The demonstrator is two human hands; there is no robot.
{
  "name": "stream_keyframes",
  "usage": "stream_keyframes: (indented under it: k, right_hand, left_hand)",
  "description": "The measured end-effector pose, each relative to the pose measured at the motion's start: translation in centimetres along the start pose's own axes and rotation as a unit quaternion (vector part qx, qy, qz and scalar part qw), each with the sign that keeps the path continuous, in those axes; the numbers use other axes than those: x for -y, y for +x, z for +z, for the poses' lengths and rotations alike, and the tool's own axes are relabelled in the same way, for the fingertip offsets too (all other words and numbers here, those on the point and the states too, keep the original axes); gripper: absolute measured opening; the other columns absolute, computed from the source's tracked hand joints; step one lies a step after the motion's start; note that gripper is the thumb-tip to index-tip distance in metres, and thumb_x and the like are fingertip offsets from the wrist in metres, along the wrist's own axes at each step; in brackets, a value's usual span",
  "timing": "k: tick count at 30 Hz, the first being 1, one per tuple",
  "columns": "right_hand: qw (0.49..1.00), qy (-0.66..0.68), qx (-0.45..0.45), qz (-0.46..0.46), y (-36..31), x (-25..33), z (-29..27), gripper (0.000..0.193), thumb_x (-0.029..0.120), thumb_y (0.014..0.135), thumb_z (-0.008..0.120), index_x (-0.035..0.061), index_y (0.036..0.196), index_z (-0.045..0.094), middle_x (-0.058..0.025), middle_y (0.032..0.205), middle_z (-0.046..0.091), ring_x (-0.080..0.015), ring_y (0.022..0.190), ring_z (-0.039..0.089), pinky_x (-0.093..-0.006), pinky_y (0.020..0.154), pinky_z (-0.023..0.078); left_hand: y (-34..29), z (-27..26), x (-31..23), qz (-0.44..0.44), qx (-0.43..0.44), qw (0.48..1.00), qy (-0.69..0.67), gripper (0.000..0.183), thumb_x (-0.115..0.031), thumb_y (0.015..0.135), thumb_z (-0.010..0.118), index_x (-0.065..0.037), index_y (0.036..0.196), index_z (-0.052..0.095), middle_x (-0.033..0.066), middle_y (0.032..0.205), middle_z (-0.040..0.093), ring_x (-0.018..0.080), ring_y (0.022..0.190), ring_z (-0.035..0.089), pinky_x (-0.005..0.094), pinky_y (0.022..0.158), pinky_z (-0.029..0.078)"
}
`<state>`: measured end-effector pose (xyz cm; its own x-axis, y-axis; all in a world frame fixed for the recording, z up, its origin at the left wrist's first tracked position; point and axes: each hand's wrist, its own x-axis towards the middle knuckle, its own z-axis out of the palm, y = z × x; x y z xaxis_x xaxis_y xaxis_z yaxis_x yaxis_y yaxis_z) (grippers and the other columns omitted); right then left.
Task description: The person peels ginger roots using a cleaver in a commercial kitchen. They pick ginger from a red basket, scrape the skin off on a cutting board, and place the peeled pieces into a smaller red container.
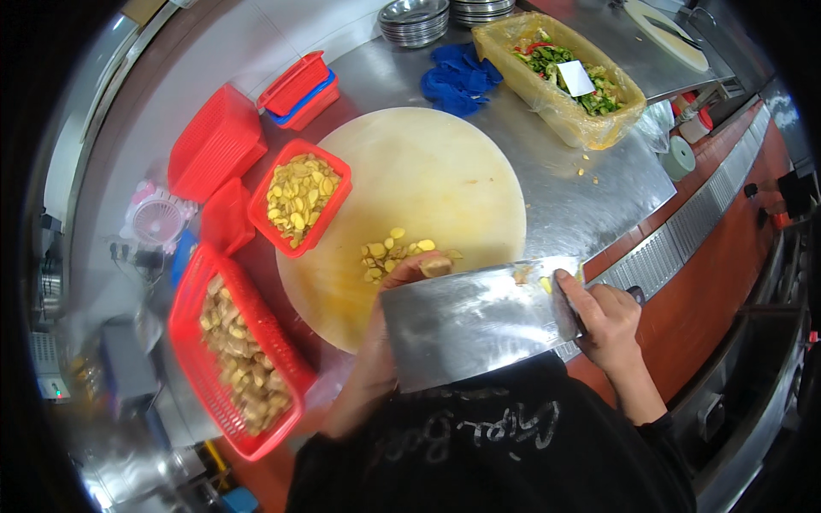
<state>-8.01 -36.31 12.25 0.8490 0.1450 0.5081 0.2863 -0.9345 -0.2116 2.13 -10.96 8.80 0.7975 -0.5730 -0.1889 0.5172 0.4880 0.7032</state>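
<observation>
1. The steel desk (590, 197) carries a round cutting board (428, 179).
2. The cleaver (475, 321), gripped in the right hand (603, 316) with closed fingers, hides much of the left hand (402, 282).
3. Red baskets (299, 197) sit left.
4. Left fingers (419, 265) pinch a ginger piece (434, 267) beside the slices (389, 252).

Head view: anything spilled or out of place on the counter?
A few small yellow bits lie loose on the steel counter, between the round pale cutting board and the lined tub of chopped greens. Otherwise nothing stands out.
</observation>
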Motion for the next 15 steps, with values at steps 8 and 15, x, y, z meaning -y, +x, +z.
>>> stream_keyframes:
  k: [8,15]
  right_hand:
    - [0.998,0.037,-0.002,-0.052,-1.1,-0.8,0.0,0.059,0.0,0.058,0.067,0.0068,0.116,0.058,-0.0032,0.053,0.034,-0.0198,0.043,0.04,-0.033,0.043,0.031]
    - [0.999,0.033,-0.003,-0.03,-1.4,-0.6,-0.6,0.053,-0.001,0.065,0.064,0.0109,0.116,0.06,-0.0032,0.053,0.041,-0.0168,0.044,0.045,-0.0306,0.042,0.035]
  left_hand:
    - [0.4,3.0,-3.7,0.011,-0.044,0.997,0.057,0.04,-0.003,0.091,0.046,-0.005,0.131,0.042,0.0111,0.119,0.054,0.0158,0.096,0.056,0.0268,0.083,0.044]
    - [1.2,4.3,-4.3,0.033,0.038,0.996,0.067,0.037,-0.003,0.09,0.047,-0.004,0.127,0.044,0.0094,0.108,0.055,0.0139,0.087,0.055,0.0258,0.077,0.044]
